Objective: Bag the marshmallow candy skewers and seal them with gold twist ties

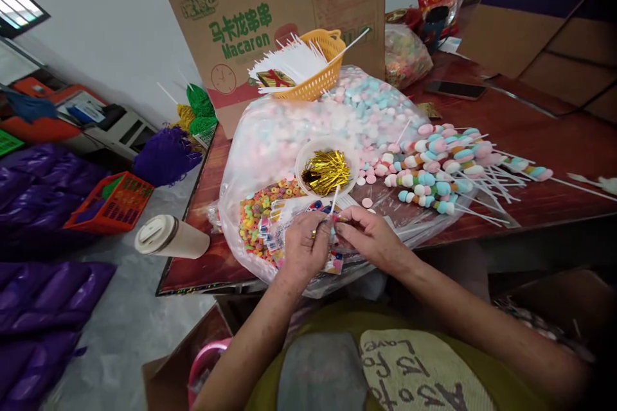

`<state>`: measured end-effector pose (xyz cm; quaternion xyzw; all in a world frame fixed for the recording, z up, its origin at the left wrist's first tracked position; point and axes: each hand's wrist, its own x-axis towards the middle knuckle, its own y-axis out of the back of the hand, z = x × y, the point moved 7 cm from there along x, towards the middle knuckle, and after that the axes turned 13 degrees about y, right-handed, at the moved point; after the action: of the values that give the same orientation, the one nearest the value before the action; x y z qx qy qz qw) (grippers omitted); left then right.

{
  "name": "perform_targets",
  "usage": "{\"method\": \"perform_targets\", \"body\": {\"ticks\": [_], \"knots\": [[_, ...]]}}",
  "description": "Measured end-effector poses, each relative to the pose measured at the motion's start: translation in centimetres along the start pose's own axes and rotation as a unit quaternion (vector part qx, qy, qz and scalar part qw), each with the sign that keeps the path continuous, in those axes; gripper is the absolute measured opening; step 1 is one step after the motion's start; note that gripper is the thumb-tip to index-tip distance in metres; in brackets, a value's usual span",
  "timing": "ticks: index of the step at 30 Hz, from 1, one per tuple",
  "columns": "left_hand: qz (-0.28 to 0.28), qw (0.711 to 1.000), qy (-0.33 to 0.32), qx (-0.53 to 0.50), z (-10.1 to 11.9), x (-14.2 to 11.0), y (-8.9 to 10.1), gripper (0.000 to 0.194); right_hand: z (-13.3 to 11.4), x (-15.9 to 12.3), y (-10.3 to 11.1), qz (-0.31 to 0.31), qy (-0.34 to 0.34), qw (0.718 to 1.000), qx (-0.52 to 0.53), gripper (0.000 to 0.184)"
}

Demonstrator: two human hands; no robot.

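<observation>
My left hand [308, 241] is closed around a wrapped candy skewer; its white stick [334, 200] points up and away from the fingers. Part of the printed plastic wrapper [335, 263] shows below that hand. Right beside it, my right hand [369, 234] pinches at the base of the stick, with thumb and forefinger pressed together; what is between them is too small to make out. Just beyond the hands stands a clear round bowl [299, 164] of gold twist ties [328, 170]. Printed wrappers [274, 225] lie left of my left hand, over ring-shaped candies [255, 209].
A large clear bag [250, 135] of pastel candies covers the middle table. A yellow basket [318, 80] of white sticks rests on it. Finished-looking candy skewers [438, 164] are piled at right. A lidded cup [178, 237] stands near the left edge; a cardboard box [231, 13] rises behind.
</observation>
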<state>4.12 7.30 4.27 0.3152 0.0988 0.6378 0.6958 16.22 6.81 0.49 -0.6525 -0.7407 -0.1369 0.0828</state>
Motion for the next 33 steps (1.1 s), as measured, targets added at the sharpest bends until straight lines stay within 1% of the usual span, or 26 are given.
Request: {"method": "perform_targets", "body": {"ticks": [1,3,6,8,10,13,15,17,19,21,23,24,26,27,29,30,31,33], "knots": [[-0.012,1.000,-0.008,0.007,0.2,0.0,-0.3,0.022,0.0,-0.1,0.2,-0.005,-0.003,1.000,-0.001,0.016],[-0.047,0.999,0.005,-0.015,0.3,-0.1,-1.3,0.023,0.1,-0.3,0.7,0.007,-0.019,1.000,0.010,0.017],[-0.097,0.989,0.062,-0.093,-0.1,-0.6,-2.9,0.027,0.3,-1.1,1.3,0.045,-0.043,0.996,0.067,0.021],[-0.110,0.983,0.090,-0.116,-0.3,-0.9,-3.6,0.029,0.3,-1.7,1.3,0.055,-0.046,0.994,0.083,0.023],[-0.102,0.986,0.100,-0.090,-0.3,-1.2,-3.6,0.030,0.1,-2.0,1.4,0.051,-0.037,0.996,0.067,0.022],[-0.064,0.996,0.064,-0.013,0.5,-1.5,-2.8,0.029,-0.7,-2.1,1.6,0.025,0.011,1.000,-0.015,0.020],[-0.056,0.997,0.051,0.001,1.0,-1.6,-2.6,0.029,-1.2,-1.9,1.8,0.018,0.040,0.997,-0.062,0.021],[-0.071,0.994,0.072,-0.039,1.0,-1.6,-2.7,0.028,-1.3,-1.8,1.9,0.028,0.031,0.998,-0.043,0.023],[-0.093,0.984,0.109,-0.109,0.7,-1.5,-2.9,0.026,-1.1,-1.7,1.7,0.046,0.002,0.999,0.025,0.025],[-0.108,0.966,0.148,-0.181,0.2,-1.2,-3.1,0.026,-1.1,-1.5,1.3,0.054,-0.023,0.995,0.084,0.027],[-0.105,0.950,0.184,-0.228,-0.4,-0.9,-3.1,0.025,-1.1,-1.1,0.9,0.050,-0.031,0.993,0.100,0.029],[-0.092,0.947,0.196,-0.239,-0.7,-0.7,-2.8,0.024,-1.2,-0.9,0.9,0.050,-0.027,0.994,0.098,0.028],[-0.055,0.944,0.205,-0.253,-1.3,-0.2,-2.2,0.022,-1.3,-0.6,1.5,0.075,0.000,0.993,0.089,0.024],[-0.039,0.940,0.210,-0.267,-1.6,0.0,-2.0,0.022,-1.4,-0.5,2.0,0.098,0.021,0.991,0.084,0.021],[-0.023,0.924,0.224,-0.309,-2.3,0.5,-1.8,0.023,-1.6,-0.5,3.1,0.141,0.058,0.986,0.067,0.018],[-0.023,0.915,0.231,-0.329,-2.6,0.6,-1.8,0.024,-1.7,-0.5,3.6,0.152,0.074,0.984,0.051,0.016],[-0.027,0.910,0.236,-0.339,-2.9,0.8,-1.9,0.024,-1.9,-0.5,3.9,0.151,0.086,0.984,0.030,0.014],[-0.035,0.912,0.232,-0.336,-3.1,1.0,-2.0,0.023,-2.3,-0.2,4.1,0.125,0.109,0.986,-0.019,0.013]]}}
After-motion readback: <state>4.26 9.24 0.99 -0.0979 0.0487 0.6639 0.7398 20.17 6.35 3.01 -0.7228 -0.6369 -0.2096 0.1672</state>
